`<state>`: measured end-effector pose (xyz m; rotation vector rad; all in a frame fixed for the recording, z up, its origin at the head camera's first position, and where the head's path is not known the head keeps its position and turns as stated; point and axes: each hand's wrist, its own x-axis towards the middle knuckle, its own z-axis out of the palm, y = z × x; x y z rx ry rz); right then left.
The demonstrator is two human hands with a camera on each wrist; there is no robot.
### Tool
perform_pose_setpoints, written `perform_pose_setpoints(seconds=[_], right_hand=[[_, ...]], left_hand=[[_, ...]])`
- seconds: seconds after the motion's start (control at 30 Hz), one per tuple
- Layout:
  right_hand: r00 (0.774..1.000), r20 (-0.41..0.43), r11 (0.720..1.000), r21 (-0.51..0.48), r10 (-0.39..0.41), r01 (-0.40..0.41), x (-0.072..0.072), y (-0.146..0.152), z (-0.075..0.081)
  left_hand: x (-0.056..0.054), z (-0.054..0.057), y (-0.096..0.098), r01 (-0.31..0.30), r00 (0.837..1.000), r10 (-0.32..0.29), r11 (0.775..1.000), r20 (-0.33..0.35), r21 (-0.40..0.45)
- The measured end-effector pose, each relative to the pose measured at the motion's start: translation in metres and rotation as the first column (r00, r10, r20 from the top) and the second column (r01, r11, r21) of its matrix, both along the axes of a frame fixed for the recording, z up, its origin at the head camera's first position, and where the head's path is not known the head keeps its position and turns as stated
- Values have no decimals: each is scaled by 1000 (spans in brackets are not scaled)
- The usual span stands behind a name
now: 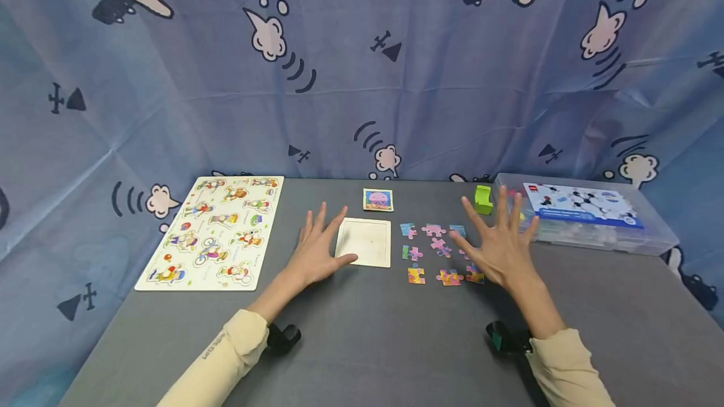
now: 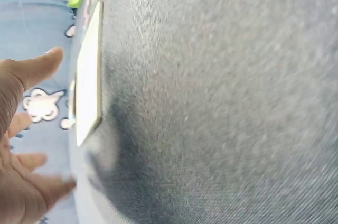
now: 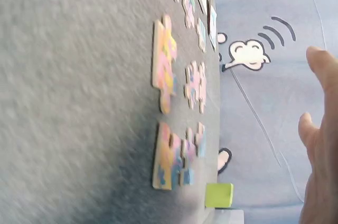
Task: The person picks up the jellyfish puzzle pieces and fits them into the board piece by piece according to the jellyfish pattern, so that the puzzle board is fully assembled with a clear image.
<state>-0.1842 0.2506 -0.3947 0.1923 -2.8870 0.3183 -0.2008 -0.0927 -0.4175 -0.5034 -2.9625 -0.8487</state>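
Note:
My left hand (image 1: 317,255) hovers with spread fingers at the left edge of a square, pale puzzle tray (image 1: 363,242), holding nothing. Several loose jigsaw pieces (image 1: 450,277) lie in rough rows right of the tray, in pinks, blues and yellows. Over the right side of these pieces my right hand (image 1: 503,253) is held with its fingers fanned out, nothing in it, hiding part of some pieces. Behind the tray sits a small square picture (image 1: 378,200) with a pink figure. The right wrist view shows the pieces (image 3: 165,65) lying flat, below the raised hand (image 3: 322,129).
A large white board with cartoon figures (image 1: 209,234) lies at the left. At the back right stands a clear plastic box (image 1: 599,240) with a printed label, and a lime green block (image 1: 483,200) is beside it. A blue patterned cloth (image 1: 339,68) hangs behind the grey table (image 1: 384,344).

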Motion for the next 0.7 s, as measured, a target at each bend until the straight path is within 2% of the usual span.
perform_pose_setpoints(seconds=[0.13, 0.27, 0.37, 0.47, 0.7], right_hand=[[998, 11, 996, -63, 63, -62, 1, -5, -4], [988, 56, 974, -187, 144, -131, -3, -11, -7], [970, 101, 935, -306, 219, -179, -9, -15, -9], [947, 130, 884, -413, 294, -217, -17, -16, -12], [918, 87, 804, -520, 386, -289, -37, -21, -19]], left_hand=[[-7, -1, 2, 56, 998, -58, 997, 33, 51], [-12, -3, 3, 120, 992, -121, 993, 34, 11], [-15, -7, 4, 146, 989, -146, 989, 17, 3], [-17, -8, 3, 144, 990, -144, 990, -13, 8], [-20, -5, 5, 106, 994, -106, 994, -17, 3]])
